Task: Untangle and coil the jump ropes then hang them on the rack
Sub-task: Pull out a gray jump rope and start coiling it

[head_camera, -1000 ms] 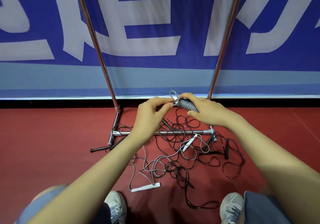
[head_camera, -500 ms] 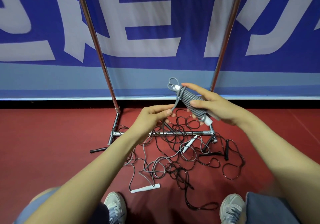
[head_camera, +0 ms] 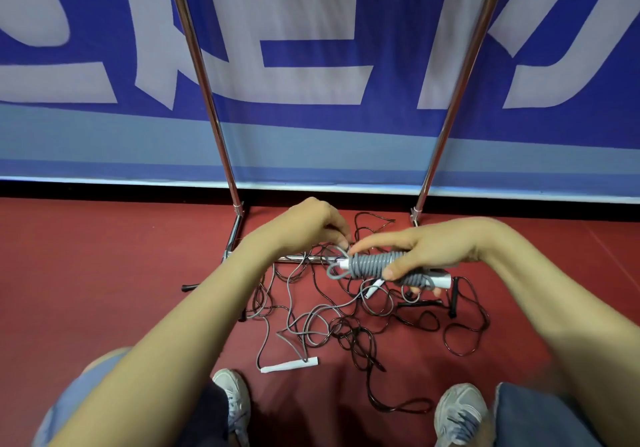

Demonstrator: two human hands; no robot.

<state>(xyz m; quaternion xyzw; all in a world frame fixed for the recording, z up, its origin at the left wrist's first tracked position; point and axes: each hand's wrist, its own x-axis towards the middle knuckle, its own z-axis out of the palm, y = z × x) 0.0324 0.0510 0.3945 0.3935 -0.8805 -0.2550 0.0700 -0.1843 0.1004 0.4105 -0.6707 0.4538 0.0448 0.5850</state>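
Red floor [head_camera: 104, 273]; R hand [head_camera: 433, 249] grips coiled grey rope [head_camera: 374, 263], L hand [head_camera: 304, 225] pinches its loop end alongside.

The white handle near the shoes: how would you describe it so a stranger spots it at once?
Start at the metal rack before the blue banner, then drop to the tangle of ropes on the red floor beneath it. At the tangle's near edge, just beyond the left shoe, lies the white handle. It is the only white one outside the loops, on a grey cord.
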